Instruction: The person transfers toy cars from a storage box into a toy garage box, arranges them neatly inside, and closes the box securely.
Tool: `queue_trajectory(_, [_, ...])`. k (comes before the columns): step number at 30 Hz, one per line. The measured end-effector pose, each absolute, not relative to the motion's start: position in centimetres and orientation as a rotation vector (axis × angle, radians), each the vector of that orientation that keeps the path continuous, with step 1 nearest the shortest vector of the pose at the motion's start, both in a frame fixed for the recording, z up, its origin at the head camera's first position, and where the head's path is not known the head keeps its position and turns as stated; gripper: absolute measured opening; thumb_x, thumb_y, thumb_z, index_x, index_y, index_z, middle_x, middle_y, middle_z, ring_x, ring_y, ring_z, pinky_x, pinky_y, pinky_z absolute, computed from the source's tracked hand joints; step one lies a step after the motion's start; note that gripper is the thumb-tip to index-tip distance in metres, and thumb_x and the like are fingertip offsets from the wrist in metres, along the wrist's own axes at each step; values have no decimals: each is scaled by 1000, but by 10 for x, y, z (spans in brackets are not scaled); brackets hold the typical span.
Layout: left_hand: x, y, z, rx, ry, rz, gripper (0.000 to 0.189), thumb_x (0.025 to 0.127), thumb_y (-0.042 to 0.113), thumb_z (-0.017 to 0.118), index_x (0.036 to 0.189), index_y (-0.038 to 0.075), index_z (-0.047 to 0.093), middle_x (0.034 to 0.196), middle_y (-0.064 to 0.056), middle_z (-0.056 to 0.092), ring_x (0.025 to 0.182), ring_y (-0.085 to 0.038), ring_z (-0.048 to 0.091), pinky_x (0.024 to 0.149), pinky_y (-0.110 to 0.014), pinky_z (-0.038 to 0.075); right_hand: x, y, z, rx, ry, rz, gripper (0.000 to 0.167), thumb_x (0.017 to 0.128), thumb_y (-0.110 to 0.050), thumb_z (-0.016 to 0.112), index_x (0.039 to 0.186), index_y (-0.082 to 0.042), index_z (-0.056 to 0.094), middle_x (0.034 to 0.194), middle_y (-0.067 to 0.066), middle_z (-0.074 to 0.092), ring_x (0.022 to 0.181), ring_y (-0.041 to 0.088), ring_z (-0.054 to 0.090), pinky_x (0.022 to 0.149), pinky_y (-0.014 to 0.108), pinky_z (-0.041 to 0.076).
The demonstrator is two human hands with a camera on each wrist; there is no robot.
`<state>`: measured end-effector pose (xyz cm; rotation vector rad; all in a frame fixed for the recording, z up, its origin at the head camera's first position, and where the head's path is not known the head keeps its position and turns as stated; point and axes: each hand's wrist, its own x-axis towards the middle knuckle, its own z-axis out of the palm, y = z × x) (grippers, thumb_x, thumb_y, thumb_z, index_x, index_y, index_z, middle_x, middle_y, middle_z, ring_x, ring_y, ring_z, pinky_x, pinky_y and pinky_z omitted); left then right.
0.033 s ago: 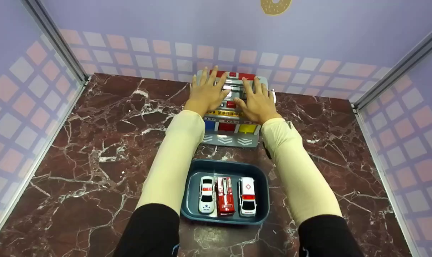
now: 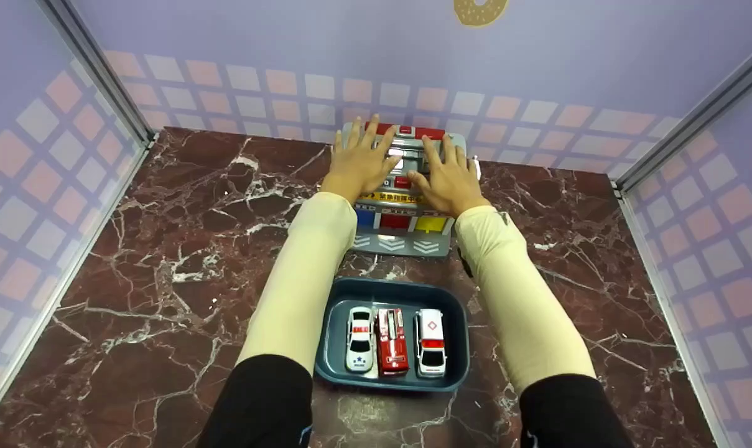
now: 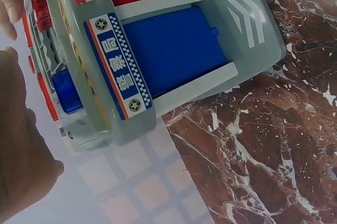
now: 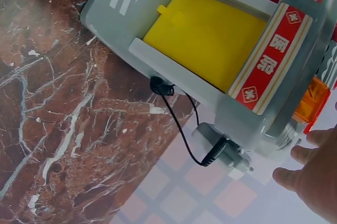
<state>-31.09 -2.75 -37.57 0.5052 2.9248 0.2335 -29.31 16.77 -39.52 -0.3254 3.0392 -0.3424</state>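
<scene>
A grey toy rescue garage [image 2: 407, 246] stands against the back wall, with blue, red and yellow doors along its front. Over the left of its roof my left hand [image 2: 358, 167] lies with fingers spread, palm down. My right hand [image 2: 451, 180] is spread likewise over the roof's right side. Neither hand grips anything. Close up in the left wrist view are the blue door [image 3: 174, 47] and, at the left edge, my hand. The right wrist view shows the yellow door [image 4: 205, 39] and my fingertips beside an orange light [image 4: 313, 100].
Nearer the body is a dark blue tray [image 2: 459, 336] holding a white police car [image 2: 359, 339], a red fire truck [image 2: 392, 342] and a white ambulance [image 2: 431, 342]. A black cord [image 4: 179, 124] hangs at the garage's right side. Purple panels enclose the marbled table [image 2: 183, 249].
</scene>
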Motion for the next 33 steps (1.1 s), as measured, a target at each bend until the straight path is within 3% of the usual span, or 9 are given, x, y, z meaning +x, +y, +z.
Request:
queue_trajectory(16, [-319, -44, -364, 509, 2933, 450, 66, 104, 59, 13, 161, 32, -8, 165, -2, -23, 151, -33, -20, 122, -57, -10, -300, 189, -374, -370, 3043, -496, 78, 103, -58, 36, 163, -20, 3, 165, 25, 2, 150, 50, 8, 120, 68, 10])
queue_trajectory(20, [-314, -65, -357, 527, 2920, 722, 72, 100, 65, 10, 161, 30, -8, 164, 2, -21, 152, -25, -19, 124, -45, -10, -292, 218, -370, -355, 3047, -821, 79, 101, -61, 38, 162, -20, 9, 167, 20, 5, 151, 45, 11, 120, 68, 11])
queue_trajectory(23, [-307, -93, -355, 491, 2826, 1165, 74, 101, 62, 16, 162, 23, 4, 167, 3, -8, 154, -18, -6, 125, -32, -5, -280, 242, -372, -237, 2950, -1224, 77, 100, -62, 42, 162, -26, 15, 168, 11, 12, 151, 38, 18, 120, 66, 17])
queue_trajectory(25, [-301, -114, -356, 361, 2609, 1579, 69, 103, 58, 24, 162, 24, 14, 168, 5, 6, 155, -17, 7, 126, -31, 8, -272, 258, -377, -129, 2815, -1544, 72, 101, -57, 45, 161, -26, 19, 167, 10, 18, 150, 35, 24, 121, 62, 22])
queue_trajectory(30, [-286, -153, -383, 22, 1801, 2447, 56, 106, 44, 39, 157, 20, 34, 161, -2, 35, 147, -27, 35, 120, -43, 35, -258, 281, -406, 98, 2356, -2150, 67, 104, -41, 47, 161, -22, 19, 167, 11, 18, 149, 35, 24, 122, 55, 26])
queue_trajectory(33, [-281, -156, -413, -57, 1602, 2572, 53, 107, 34, 43, 156, 16, 34, 160, -5, 38, 146, -27, 37, 120, -44, 35, -253, 277, -430, 118, 2230, -2234, 70, 103, -35, 50, 162, -21, 14, 167, 12, 12, 151, 34, 20, 123, 56, 21])
